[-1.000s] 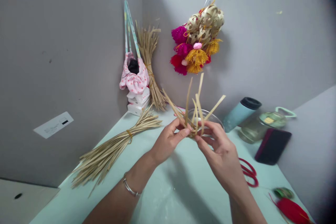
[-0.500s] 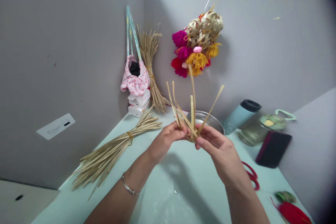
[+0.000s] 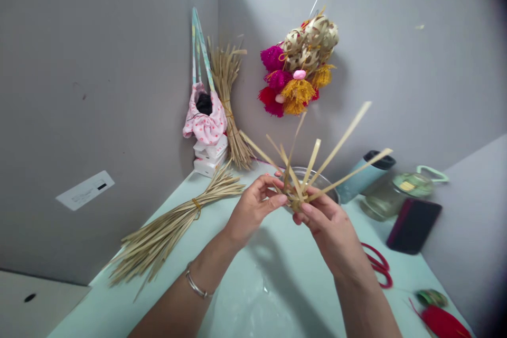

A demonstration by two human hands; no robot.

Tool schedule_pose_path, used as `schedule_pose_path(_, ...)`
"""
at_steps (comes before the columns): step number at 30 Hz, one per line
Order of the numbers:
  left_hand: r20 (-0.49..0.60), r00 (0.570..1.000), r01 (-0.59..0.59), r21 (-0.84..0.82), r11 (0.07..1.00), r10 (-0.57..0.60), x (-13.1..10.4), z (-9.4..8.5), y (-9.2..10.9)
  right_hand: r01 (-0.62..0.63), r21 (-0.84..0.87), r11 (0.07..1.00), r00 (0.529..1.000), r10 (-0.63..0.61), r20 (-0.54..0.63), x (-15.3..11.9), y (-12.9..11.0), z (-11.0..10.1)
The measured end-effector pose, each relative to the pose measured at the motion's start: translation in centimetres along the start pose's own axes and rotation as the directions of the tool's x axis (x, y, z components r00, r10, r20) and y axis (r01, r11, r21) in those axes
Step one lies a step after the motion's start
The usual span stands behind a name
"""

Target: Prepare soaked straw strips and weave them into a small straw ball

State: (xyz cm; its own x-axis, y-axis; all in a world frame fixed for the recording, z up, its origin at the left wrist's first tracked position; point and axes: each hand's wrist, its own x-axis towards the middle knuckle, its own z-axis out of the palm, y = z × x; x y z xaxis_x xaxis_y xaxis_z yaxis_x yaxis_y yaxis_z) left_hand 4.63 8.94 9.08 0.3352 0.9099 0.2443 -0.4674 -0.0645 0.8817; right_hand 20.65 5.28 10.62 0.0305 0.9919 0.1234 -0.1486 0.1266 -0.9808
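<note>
Between my hands, above the table, is a small woven piece of pale flat strips [image 3: 296, 198], its loose ends fanning upward and out to the right. My left hand [image 3: 257, 202] pinches its left side between thumb and fingers. On the right side, my right hand [image 3: 325, 216] grips it with the thumb in front and the fingers behind. A metal bowl [image 3: 322, 186] stands just behind the piece, partly hidden by it and by my right hand. To the left of my hands lies a tied bundle of similar strips [image 3: 170, 229].
Another strip bundle [image 3: 229, 95] leans in the corner beside a pink dotted pouch [image 3: 206, 124]. Woven balls with tassels [image 3: 301, 63] hang on the wall. Rightward are a blue tumbler [image 3: 358, 179], a green-lidded jar [image 3: 392, 195], a phone [image 3: 414, 226], red-handled scissors [image 3: 380, 266] and red thread [image 3: 443, 322].
The woven piece has turned in my hands. Its loose strips now spread wider and reach farther right, while both hands keep hold of it in nearly the same place.
</note>
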Motion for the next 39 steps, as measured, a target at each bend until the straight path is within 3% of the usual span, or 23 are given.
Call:
schedule_pose_path(4,-0.235,0.954,-0.145,0.174,0.974,0.184,-0.3,0.2,-0.1,0.028,0.003,1.000,0.996,-0.028,-0.083,0.2,0.3,0.1)
schedule_pose_path(6,-0.221,0.923,-0.230,0.340,0.912,0.316,-0.6,0.4,0.1,0.060,-0.068,0.996,0.991,-0.068,-0.115,0.1,0.3,0.1)
schedule_pose_path(8,-0.125,0.923,-0.271,0.459,0.846,0.364,-0.9,0.6,0.4,0.090,-0.153,0.984,0.984,-0.111,-0.136,0.0,0.4,0.3)
schedule_pose_path(10,-0.063,0.937,-0.269,0.501,0.822,0.345,-1.1,0.8,0.5,0.121,-0.222,0.968,0.979,-0.153,-0.133,-0.1,0.5,0.5)
schedule_pose_path(19,-0.057,0.970,-0.191,0.431,0.882,0.238,-0.5,0.3,0.6,0.253,-0.408,0.877,0.952,-0.302,-0.059,-0.5,1.3,0.8)
schedule_pose_path(28,-0.123,0.992,0.009,0.092,0.996,0.003,0.0,0.4,0.5,0.270,-0.443,0.855,0.953,-0.302,-0.001,-0.8,0.8,1.3)
schedule_pose_path(39,-0.262,0.955,-0.113,0.121,0.986,0.141,-0.8,1.7,-0.3,0.355,-0.637,0.684,0.898,-0.438,0.030,-1.0,0.7,1.5)
